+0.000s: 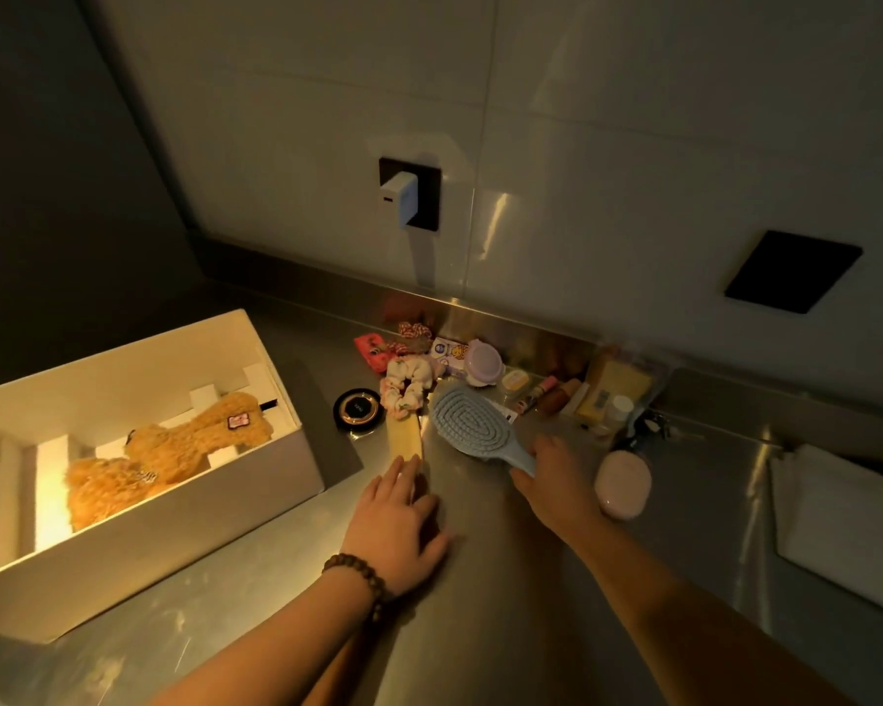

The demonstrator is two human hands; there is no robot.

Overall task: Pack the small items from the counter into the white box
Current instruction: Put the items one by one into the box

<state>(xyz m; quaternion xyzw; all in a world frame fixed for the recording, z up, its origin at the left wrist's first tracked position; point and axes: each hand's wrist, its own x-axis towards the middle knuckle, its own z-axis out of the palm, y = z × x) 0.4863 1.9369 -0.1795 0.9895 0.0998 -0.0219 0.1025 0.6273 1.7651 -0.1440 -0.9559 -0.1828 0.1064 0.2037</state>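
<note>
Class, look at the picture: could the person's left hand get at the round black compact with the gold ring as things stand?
Probably yes. The left hand lies on the steel counter touching a long yellowish item; the round black compact with the gold ring sits just beyond, beside the white box, with nothing over it.

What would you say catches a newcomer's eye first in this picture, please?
Probably the brightly lit white box at the left, with a tan plush toy lying inside it. Next, the two hands at the centre of the steel counter: the right hand grips the handle of a blue hairbrush, and the left hand touches a yellowish flat item. Behind them, small toiletries crowd the wall.
</note>
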